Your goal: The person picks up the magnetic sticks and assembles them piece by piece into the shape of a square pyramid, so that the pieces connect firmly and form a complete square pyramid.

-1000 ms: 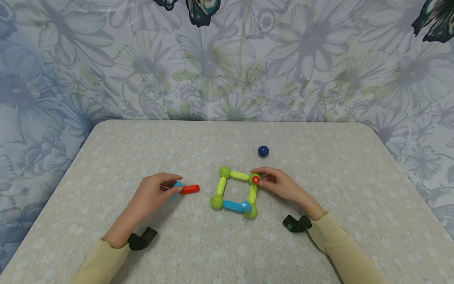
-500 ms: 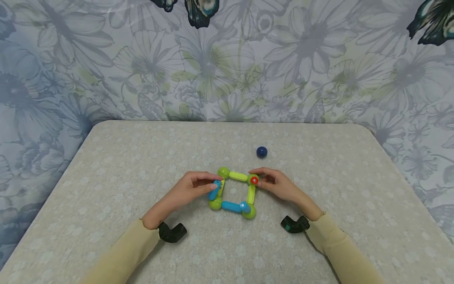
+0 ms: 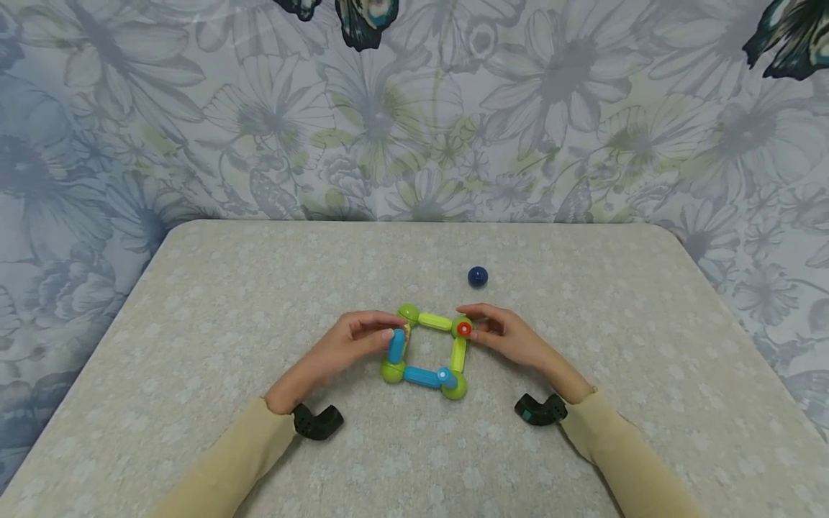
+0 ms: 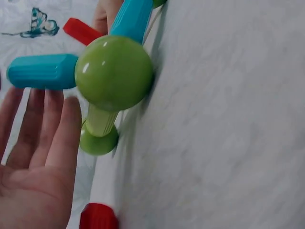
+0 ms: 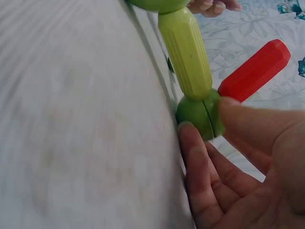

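Note:
A four-sided frame of a ball-and-stick building toy lies on the table, with green balls at its corners. My left hand (image 3: 350,342) pinches a blue rod (image 3: 396,347) standing on the near-left green ball (image 4: 114,72); its fingers lie behind the rod in the left wrist view. There a red rod (image 4: 98,217) shows by the palm; how it is held is hidden. My right hand (image 3: 508,338) grips the far-right green ball (image 5: 195,113), from which a red rod (image 5: 255,70) rises. Another short blue rod (image 3: 447,376) stands on the near-right ball (image 3: 456,391).
A dark blue ball (image 3: 478,277) lies behind the frame, apart from it. The patterned tablecloth (image 3: 259,266) reaches back to a flowered wall covering (image 3: 550,108). A black wrist mount (image 3: 317,422) juts from the left sleeve, and another black mount (image 3: 541,409) from the right.
My left hand has moved right from the table's left side to the frame. Its blue rod has swung upright onto the near-left ball. The right hand keeps its place.

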`<state>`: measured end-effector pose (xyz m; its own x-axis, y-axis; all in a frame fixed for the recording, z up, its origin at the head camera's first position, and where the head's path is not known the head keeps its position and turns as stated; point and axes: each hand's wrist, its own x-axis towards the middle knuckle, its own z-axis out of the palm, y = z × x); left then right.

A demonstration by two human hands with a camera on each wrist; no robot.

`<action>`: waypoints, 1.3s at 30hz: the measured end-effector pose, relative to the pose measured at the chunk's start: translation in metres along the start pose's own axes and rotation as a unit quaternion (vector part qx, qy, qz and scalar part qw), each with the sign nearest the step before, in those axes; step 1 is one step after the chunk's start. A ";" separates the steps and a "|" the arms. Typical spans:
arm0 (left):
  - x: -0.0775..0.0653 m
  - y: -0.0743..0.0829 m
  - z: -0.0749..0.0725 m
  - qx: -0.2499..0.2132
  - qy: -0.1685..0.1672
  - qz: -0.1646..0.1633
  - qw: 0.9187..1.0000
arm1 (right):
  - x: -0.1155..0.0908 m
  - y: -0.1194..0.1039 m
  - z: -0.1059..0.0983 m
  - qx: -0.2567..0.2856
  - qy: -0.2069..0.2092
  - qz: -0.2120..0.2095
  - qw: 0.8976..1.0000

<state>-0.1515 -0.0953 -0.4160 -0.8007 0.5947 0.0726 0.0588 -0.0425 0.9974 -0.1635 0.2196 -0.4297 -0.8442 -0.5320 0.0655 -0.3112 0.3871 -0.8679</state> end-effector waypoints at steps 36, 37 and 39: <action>-0.017 0.011 -0.001 0.371 -0.048 0.009 0.927 | -0.022 -0.016 0.005 -0.043 -0.044 -0.037 0.997; -0.018 0.011 0.000 0.368 -0.047 0.010 0.929 | -0.018 -0.014 0.004 -0.042 -0.038 -0.031 0.998; -0.019 0.010 0.001 0.367 -0.048 0.011 0.929 | -0.010 -0.011 0.003 -0.037 -0.024 -0.026 0.999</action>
<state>-0.1344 -0.1061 -0.4076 -0.7395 0.6707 0.0569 0.4937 0.4829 0.7232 -0.1508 0.2186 -0.4224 -0.8048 -0.5876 0.0840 -0.3866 0.4114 -0.8254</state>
